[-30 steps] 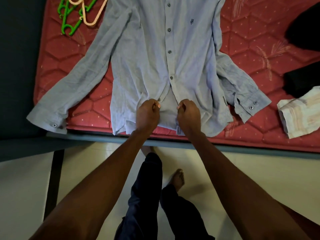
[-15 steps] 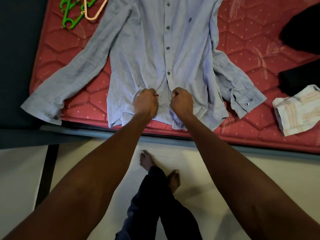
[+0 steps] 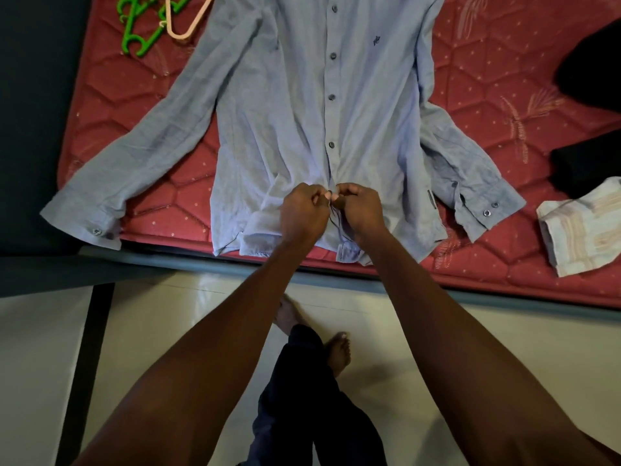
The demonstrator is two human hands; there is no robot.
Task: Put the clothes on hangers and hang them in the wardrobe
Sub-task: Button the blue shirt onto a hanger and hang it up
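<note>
A light blue long-sleeved shirt (image 3: 295, 105) lies front up on the red mattress (image 3: 497, 105), sleeves spread to both sides. Dark buttons run down its placket. My left hand (image 3: 302, 213) and my right hand (image 3: 361, 210) meet at the lower placket, each pinching one edge of the fabric around a button near the hem. A green hanger (image 3: 141, 31) and a peach hanger (image 3: 188, 21) lie at the top left of the mattress, beside the shirt's shoulder.
A folded striped pale cloth (image 3: 584, 227) lies at the right edge of the mattress, with dark garments (image 3: 591, 62) above it. The bed frame's grey edge (image 3: 201, 264) runs below the shirt hem. My bare feet stand on the pale floor (image 3: 168, 317).
My hands have closed the gap between them and now touch at the lower placket. The view has shifted slightly.
</note>
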